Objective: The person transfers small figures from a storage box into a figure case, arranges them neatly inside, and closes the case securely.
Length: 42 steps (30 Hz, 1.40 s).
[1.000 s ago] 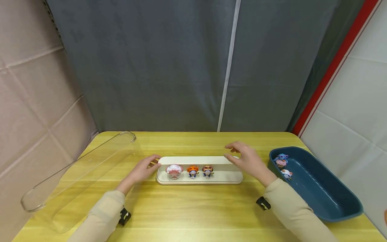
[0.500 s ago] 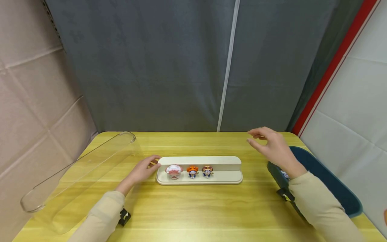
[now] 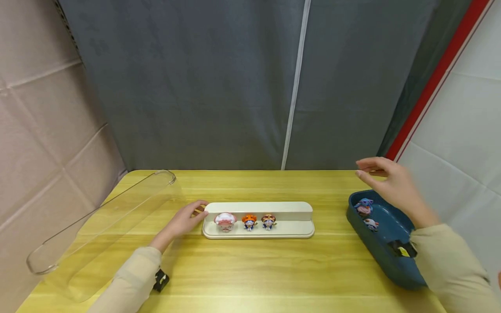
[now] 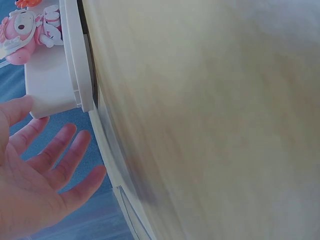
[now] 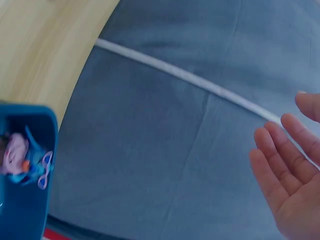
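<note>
Though yellow the table [image 3: 250,269], curtain [image 3: 195,87] grey

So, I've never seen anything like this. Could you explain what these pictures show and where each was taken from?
There's no robot here, just a person working with a bare left hand and right hand. The wide picture looks forward and down from the person's head; the two closer ones are taken from the wrists. On the wood-patterned table is a cream stand with three small figures on it. A long clear case lies to the left, and a dark blue bin with two more figures inside stands to the right. The left hand touches the stand's left end; the right hand is raised by the bin, holding nothing.
</note>
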{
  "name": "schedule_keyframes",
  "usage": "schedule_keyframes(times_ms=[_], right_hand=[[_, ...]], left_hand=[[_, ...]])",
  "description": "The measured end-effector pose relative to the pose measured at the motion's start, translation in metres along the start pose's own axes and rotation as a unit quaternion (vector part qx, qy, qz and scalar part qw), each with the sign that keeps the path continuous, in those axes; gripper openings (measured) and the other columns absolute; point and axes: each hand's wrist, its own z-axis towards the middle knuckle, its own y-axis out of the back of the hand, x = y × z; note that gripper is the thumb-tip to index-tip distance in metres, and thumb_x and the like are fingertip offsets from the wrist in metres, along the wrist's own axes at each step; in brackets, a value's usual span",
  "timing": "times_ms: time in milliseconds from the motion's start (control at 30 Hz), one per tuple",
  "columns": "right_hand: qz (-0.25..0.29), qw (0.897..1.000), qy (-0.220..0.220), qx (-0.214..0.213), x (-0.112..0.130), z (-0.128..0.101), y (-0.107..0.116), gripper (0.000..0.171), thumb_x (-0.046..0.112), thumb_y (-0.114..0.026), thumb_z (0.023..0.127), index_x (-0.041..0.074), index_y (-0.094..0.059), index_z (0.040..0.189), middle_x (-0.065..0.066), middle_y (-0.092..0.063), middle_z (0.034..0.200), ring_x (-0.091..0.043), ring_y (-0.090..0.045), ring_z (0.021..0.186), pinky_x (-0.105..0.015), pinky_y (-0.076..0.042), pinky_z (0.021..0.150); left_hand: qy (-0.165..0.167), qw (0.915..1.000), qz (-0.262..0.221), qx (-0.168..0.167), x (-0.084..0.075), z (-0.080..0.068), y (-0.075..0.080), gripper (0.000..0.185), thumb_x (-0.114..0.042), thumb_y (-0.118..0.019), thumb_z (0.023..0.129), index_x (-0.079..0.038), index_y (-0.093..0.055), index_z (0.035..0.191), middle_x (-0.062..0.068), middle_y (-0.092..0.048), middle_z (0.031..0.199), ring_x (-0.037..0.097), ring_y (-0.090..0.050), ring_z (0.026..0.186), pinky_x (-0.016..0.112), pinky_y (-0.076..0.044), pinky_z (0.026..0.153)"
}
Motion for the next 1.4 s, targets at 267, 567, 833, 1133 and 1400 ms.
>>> schedule_keyframes(times_ms=[267, 567, 833, 1133, 1400], right_hand=[[0.016, 0.998, -0.054, 0.008, -0.025, -0.008, 0.016, 0.025, 0.017, -0.061, 0.084, 0.004, -0.06, 0.105, 0.013, -0.057, 0.092, 0.008, -0.049, 0.078, -0.002, -0.037, 0.067], [0.016, 0.991, -0.126, 0.037, -0.054, -0.017, 0.021, 0.033, 0.028, -0.058, 0.086, 0.008, -0.057, 0.112, 0.02, -0.052, 0.094, 0.005, -0.046, 0.082, -0.004, -0.037, 0.065], [0.039, 0.981, -0.172, 0.079, -0.08, -0.025, 0.015, 0.039, 0.035, -0.055, 0.087, 0.009, -0.053, 0.117, 0.023, -0.052, 0.095, 0.004, -0.045, 0.087, -0.015, -0.038, 0.066], [0.086, 0.968, -0.202, 0.12, -0.106, -0.031, -0.001, 0.041, 0.036, -0.053, 0.087, 0.007, -0.052, 0.117, 0.023, -0.054, 0.093, 0.008, -0.048, 0.083, -0.016, -0.04, 0.068], [0.147, 0.956, -0.214, 0.134, -0.123, -0.041, -0.013, 0.042, 0.032, -0.054, 0.088, 0.004, -0.049, 0.12, 0.024, -0.054, 0.095, 0.001, -0.055, 0.084, -0.014, -0.044, 0.069]], left_hand=[[-0.004, 1.0, -0.001, -0.003, 0.003, 0.001, -0.001, 0.032, -0.019, -0.053, 0.09, -0.004, -0.051, 0.118, 0.012, -0.057, 0.102, 0.026, -0.055, 0.089, 0.042, -0.044, 0.078], [-0.002, 1.0, -0.001, -0.003, 0.003, 0.001, -0.001, 0.033, -0.02, -0.053, 0.09, -0.003, -0.051, 0.118, 0.012, -0.057, 0.102, 0.026, -0.055, 0.09, 0.041, -0.044, 0.079], [-0.006, 1.0, -0.001, -0.002, 0.002, 0.0, -0.001, 0.033, -0.019, -0.052, 0.09, -0.002, -0.05, 0.118, 0.013, -0.056, 0.103, 0.027, -0.054, 0.09, 0.042, -0.044, 0.079], [-0.007, 1.0, -0.002, -0.002, 0.002, 0.0, 0.0, 0.034, -0.021, -0.052, 0.09, -0.003, -0.05, 0.119, 0.013, -0.056, 0.103, 0.027, -0.054, 0.09, 0.042, -0.044, 0.079], [-0.002, 1.0, -0.001, 0.0, 0.005, 0.001, -0.002, 0.033, -0.022, -0.052, 0.09, -0.005, -0.051, 0.118, 0.011, -0.056, 0.103, 0.026, -0.054, 0.091, 0.042, -0.043, 0.079]])
